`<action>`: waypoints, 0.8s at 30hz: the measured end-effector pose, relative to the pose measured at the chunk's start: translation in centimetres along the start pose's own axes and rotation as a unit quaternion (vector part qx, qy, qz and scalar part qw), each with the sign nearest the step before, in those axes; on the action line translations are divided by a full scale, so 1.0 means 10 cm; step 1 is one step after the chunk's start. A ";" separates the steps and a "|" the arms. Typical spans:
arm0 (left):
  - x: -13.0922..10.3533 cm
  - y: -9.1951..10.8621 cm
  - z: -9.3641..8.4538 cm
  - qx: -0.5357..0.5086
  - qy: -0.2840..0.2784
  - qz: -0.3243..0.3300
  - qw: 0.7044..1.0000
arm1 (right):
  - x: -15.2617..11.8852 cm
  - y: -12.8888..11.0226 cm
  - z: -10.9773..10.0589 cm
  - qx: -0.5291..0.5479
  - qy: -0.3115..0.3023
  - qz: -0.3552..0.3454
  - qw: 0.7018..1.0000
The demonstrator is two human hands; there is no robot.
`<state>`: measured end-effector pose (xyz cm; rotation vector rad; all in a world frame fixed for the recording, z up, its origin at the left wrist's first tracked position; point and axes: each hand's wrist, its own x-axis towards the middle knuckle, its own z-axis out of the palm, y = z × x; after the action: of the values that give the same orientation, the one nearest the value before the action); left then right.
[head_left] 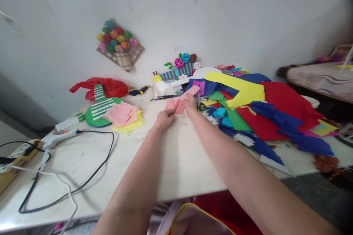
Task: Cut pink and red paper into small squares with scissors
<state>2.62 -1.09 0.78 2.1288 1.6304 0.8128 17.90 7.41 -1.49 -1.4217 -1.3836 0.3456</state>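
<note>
Bare forearms (135, 180), cropped below, end in nearly closed hands (164, 119) pinching pink paper (179, 107), exact grip unclear.

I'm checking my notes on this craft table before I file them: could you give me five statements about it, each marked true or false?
1. The left hand and right hand both hold pink paper. True.
2. The white glue gun lies to the right of both hands. False: it lies to their left.
3. The red plastic lies behind the green piece with white strips. True.
4. The yellow sheet beside that green piece lies on top of the pink sheets. False: the yellow sheet lies under the pink sheets.
5. A colourful flower bundle is on the wall. True.
</note>
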 end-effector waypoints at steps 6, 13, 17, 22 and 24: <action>0.03 -0.09 0.00 -0.187 0.039 -0.032 0.981 | -0.10 -0.17 0.00 0.035 -0.037 0.013 0.999; 0.09 -0.30 0.02 -0.498 0.158 -0.099 0.847 | -0.14 -0.19 0.00 -0.041 -0.121 0.011 0.992; 0.12 -0.35 0.01 -0.487 0.238 -0.119 0.832 | -0.17 -0.25 -0.05 -0.104 -0.148 0.008 0.983; 0.15 -0.34 0.00 -0.448 0.260 -0.156 0.841 | -0.23 -0.35 -0.11 -0.164 -0.178 0.010 0.970; 0.15 -0.31 0.00 -0.382 0.243 -0.159 0.878 | -0.25 -0.37 -0.12 -0.181 -0.179 0.009 0.967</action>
<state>0.45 1.19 -0.67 1.1249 1.4414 1.6256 16.11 3.86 0.88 -1.7301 -1.7965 0.3899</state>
